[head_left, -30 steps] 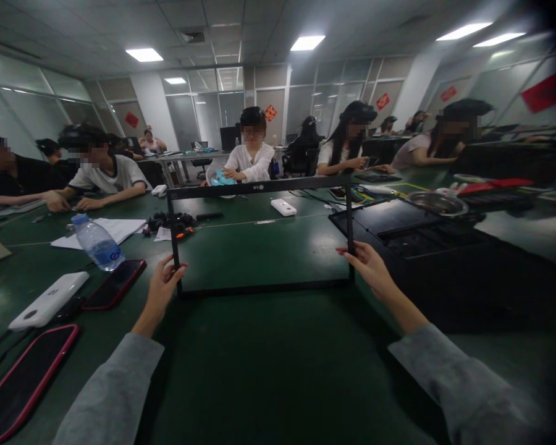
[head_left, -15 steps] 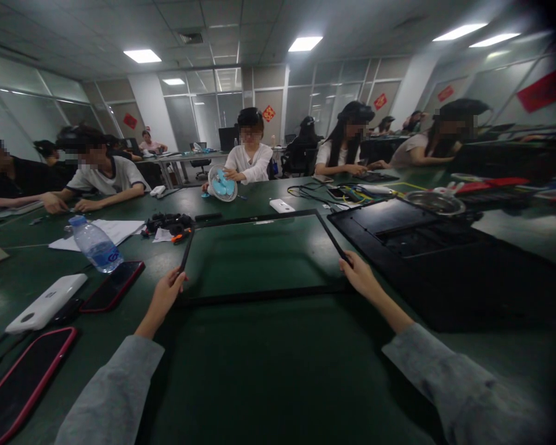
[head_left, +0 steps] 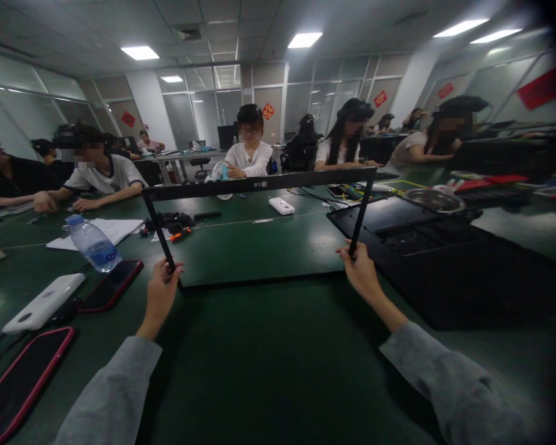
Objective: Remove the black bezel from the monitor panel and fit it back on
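Observation:
A thin black rectangular frame [head_left: 259,182] with an LG logo, upside down, on its far bar is raised in front of me, tilted up from the green table [head_left: 259,358]. The tabletop shows through its opening. My left hand [head_left: 162,287] is closed around its left side bar, near the lower corner. On the opposite side bar, my right hand [head_left: 361,272] pinches the frame with thumb and fingers. The near bar hangs low, close to the tabletop; whether it touches is unclear.
At right lies a large black panel [head_left: 482,278] beside a metal bowl [head_left: 433,201]. Left are a water bottle [head_left: 92,244], phones [head_left: 25,377] and a white power bank [head_left: 44,303]. Cables [head_left: 306,193] lie beyond. Several people sit around the table, one with a small fan.
The frame's far bar has swung up from near the tabletop, so the frame stands steeper. Both hands have turned upward with it and kept their grip.

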Demonstrator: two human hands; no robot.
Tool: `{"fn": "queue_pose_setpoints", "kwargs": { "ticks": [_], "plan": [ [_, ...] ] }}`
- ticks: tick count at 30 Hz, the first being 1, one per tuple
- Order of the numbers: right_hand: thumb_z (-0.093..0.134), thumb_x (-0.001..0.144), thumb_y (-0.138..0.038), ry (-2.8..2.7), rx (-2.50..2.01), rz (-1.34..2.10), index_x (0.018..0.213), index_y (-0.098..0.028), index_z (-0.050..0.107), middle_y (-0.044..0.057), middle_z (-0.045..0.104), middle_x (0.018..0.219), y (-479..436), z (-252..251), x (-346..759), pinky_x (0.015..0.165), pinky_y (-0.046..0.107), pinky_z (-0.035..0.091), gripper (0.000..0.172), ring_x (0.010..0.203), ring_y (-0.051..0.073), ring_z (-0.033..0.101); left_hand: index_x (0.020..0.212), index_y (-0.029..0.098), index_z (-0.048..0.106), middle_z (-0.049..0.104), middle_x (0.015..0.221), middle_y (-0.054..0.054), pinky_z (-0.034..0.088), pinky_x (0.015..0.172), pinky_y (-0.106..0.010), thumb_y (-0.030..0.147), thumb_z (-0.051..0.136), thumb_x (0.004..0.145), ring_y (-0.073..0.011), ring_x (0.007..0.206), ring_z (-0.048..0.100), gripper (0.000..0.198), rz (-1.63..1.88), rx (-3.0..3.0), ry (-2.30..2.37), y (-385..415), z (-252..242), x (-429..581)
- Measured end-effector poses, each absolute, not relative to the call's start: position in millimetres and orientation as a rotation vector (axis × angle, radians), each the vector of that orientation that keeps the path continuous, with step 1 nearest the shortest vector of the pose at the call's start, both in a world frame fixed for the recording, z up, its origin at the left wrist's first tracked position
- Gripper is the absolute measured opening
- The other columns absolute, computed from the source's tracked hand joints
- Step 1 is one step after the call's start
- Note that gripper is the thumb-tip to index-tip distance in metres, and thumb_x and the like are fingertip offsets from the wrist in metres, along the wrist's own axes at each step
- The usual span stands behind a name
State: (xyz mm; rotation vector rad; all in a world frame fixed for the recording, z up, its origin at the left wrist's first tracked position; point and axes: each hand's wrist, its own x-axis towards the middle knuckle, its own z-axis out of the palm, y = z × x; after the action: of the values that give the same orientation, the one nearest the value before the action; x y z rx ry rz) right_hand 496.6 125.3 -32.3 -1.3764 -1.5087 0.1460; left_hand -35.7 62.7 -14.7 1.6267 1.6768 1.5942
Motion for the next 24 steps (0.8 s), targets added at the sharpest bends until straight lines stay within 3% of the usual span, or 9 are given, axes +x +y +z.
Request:
{"fn": "queue_pose_setpoints", "kwargs": {
  "ticks": [7,10,13,16,24],
  "plan": [
    [0.040,0.094,-0.045,-1.609,-1.543,0.203,0.137,-0.013,0.046,0.016,0.070,0.102,135,-51,503,0.084,0.043,0.051,0.053,0.087,0.029,0.069,0.136,0.016,0.046,0.075,0.100,-0.010,0.051,0.095,-0.048,0.048,0.048,0.091,-0.0278,0.100,0.071,0.056,0.976,1.823,1.884,66,-29,-47],
    [0.039,0.093,-0.040,-1.612,-1.630,0.190,0.128,-0.012,0.055,0.017,0.070,0.100,137,-54,504,0.084,0.042,0.051,0.048,0.089,0.029,0.069,0.136,0.016,0.050,0.074,0.097,-0.010,0.052,0.090,-0.045,0.051,0.040,0.093,-0.0283,0.096,0.071,0.056,0.828,1.830,2.027,63,-27,-45],
    [0.040,0.093,-0.037,-1.617,-1.758,0.200,0.114,-0.014,0.063,0.017,0.071,0.100,138,-53,504,0.083,0.040,0.051,0.039,0.093,0.030,0.068,0.124,0.017,0.062,0.073,0.102,-0.013,0.051,0.086,-0.042,0.056,0.037,0.093,-0.0297,0.097,0.070,0.056,0.683,1.802,2.151,62,-23,-43],
    [0.046,0.091,-0.033,-1.636,-1.886,0.262,0.110,-0.014,0.067,0.016,0.072,0.103,139,-50,505,0.084,0.039,0.050,0.033,0.096,0.030,0.068,0.112,0.017,0.069,0.074,0.101,-0.012,0.051,0.087,-0.040,0.056,0.033,0.093,-0.0298,0.098,0.069,0.057,0.630,1.762,2.162,63,-18,-43],
    [0.045,0.095,-0.034,-1.661,-1.895,0.316,0.125,-0.009,0.064,0.019,0.070,0.119,134,-41,500,0.095,0.040,0.049,0.044,0.111,0.031,0.066,0.116,0.016,0.070,0.075,0.104,-0.013,0.050,0.085,-0.036,0.056,0.028,0.094,-0.0287,0.098,0.068,0.062,0.558,1.727,2.235,63,-16,-42]
  ]
}}
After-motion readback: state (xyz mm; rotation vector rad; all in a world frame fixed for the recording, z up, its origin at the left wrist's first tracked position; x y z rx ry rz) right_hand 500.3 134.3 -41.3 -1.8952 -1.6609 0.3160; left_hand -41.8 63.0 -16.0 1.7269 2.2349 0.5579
